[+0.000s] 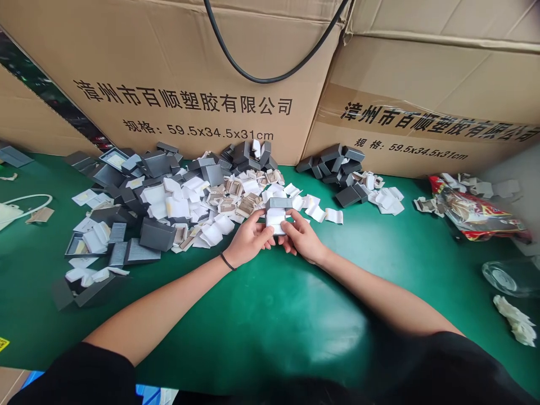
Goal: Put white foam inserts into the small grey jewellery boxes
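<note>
Both my hands meet at the middle of the green table (270,315) around one small grey box (278,212) with a white insert showing in it. My left hand (250,238), a thin dark band on its wrist, grips the box from the left with curled fingers. My right hand (300,236) grips it from the right, thumb on the white insert. Just behind the box lies a heap of grey boxes, white inserts and tan card pieces (185,197).
Two large cardboard cartons (177,73) with printed characters stand along the back, a black cable (270,73) looping over them. A smaller pile of grey boxes (337,169) lies right of centre. At the right sit a red snack bag (476,211), a clear glass dish (508,278) and crumpled white paper (517,320).
</note>
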Tool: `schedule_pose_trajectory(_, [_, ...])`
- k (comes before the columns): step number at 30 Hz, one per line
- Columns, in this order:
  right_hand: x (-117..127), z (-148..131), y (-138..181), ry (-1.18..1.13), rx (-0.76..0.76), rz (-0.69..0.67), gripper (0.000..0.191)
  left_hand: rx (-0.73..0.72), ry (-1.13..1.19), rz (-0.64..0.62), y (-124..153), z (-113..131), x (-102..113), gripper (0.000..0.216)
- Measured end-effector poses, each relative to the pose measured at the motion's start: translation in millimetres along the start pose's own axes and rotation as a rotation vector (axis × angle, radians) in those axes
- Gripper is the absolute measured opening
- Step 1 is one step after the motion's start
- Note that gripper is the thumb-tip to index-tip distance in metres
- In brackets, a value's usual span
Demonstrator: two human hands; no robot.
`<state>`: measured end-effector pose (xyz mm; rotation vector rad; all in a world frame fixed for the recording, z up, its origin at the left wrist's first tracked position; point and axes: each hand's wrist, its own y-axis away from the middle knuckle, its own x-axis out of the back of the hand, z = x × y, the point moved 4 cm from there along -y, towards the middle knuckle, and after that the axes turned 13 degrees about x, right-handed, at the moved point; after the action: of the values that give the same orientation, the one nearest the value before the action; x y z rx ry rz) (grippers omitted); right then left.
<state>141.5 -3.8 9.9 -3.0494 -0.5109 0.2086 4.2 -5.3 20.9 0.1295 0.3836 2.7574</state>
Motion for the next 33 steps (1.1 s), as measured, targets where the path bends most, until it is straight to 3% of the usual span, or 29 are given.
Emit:
schedule_pose_trajectory(7, [-1.3,-0.1,0.3,0.028,-0.014,-0.042,0.035,-0.008,0.026,-0.009,-1.1,-2.4,-1.0,0.040])
schedule_pose_trajectory(14, [-2.2,1.6,3.1,0.092,0.030,-0.083,0.030,-0.105,-0.080,0.135,-2.4,1.8,3.7,0.029])
schedule_pose_trajectory(21, [-2.4,-3.2,3.3,0.173,0.086,-0.047,0.027,-0.087,-0.091,0.108,-2.2,-3.1,1.5,0.030])
schedule_pose_trajectory(26, [-0.5,-0.5,2.3,0.127,0.080,0.008,0.027,-0.109,-0.081,0.174,-2.6,-3.3,3.1,0.030])
schedule_pose_trajectory(29, [2.9,-0.2,1.2,0.124,0.138,0.060,0.029,-0.173,-0.079,0.171,2.8,1.7,3.3,0.034])
schedule_pose_trajectory(33, [4.7,-1.8,0.4,0.130,0.178,0.087,0.028,-0.363,-0.180,0.123,12.1,10.3,4.0,0.038])
